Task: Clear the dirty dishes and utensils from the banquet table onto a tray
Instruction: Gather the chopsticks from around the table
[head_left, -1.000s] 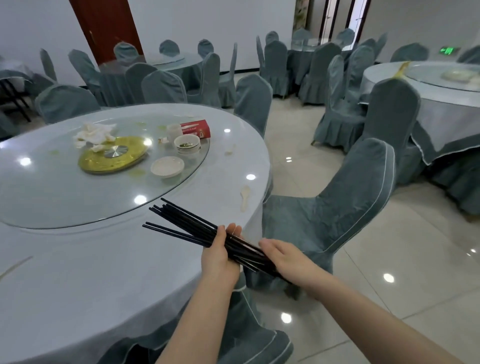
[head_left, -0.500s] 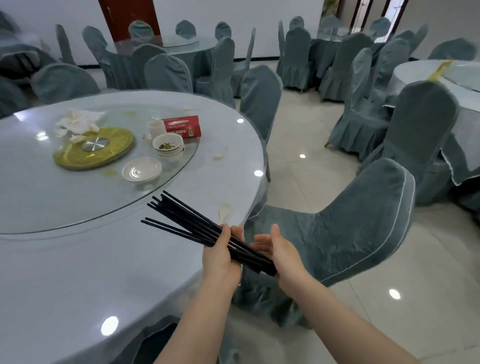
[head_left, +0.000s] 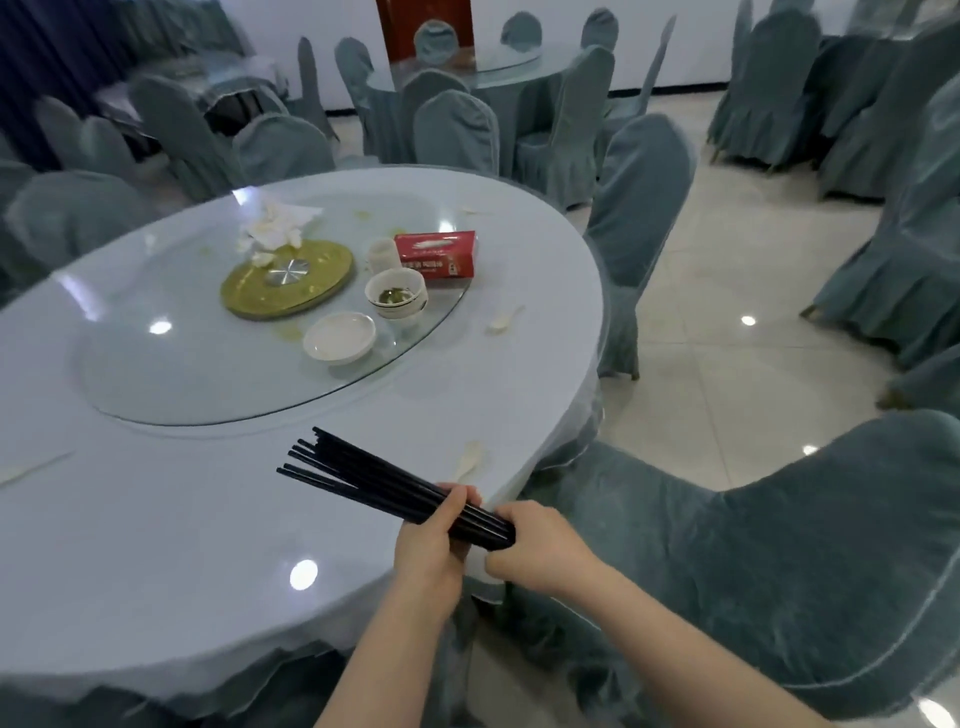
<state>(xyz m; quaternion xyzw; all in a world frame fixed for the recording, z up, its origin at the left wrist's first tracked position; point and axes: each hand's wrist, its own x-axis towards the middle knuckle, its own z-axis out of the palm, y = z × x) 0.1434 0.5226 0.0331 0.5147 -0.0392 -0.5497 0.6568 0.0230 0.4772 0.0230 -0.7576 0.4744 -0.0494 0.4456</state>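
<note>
A bundle of several black chopsticks (head_left: 374, 480) fans out over the near edge of the round banquet table (head_left: 156, 545). My left hand (head_left: 431, 545) grips the bundle near its lower end. My right hand (head_left: 540, 551) is curled around the very end of the same bundle. On the glass turntable (head_left: 182, 374) lie a white saucer (head_left: 339, 336), a small bowl with green residue (head_left: 396, 294) and a white cup (head_left: 383, 254). White spoons lie on the cloth at the right (head_left: 504, 319) and near my hands (head_left: 470, 457). No tray is in view.
A red tissue box (head_left: 436, 254), a gold disc (head_left: 288, 278) and crumpled white napkins (head_left: 275, 226) sit on the turntable. Covered chairs (head_left: 779, 545) ring the table, one right beside my right arm. More tables and chairs stand behind, with tiled floor (head_left: 727, 374) to the right.
The view has swung left, so the table now sits more to the centre. My right hand has closed around the end of the chopsticks, where before its fingers lay looser against them.
</note>
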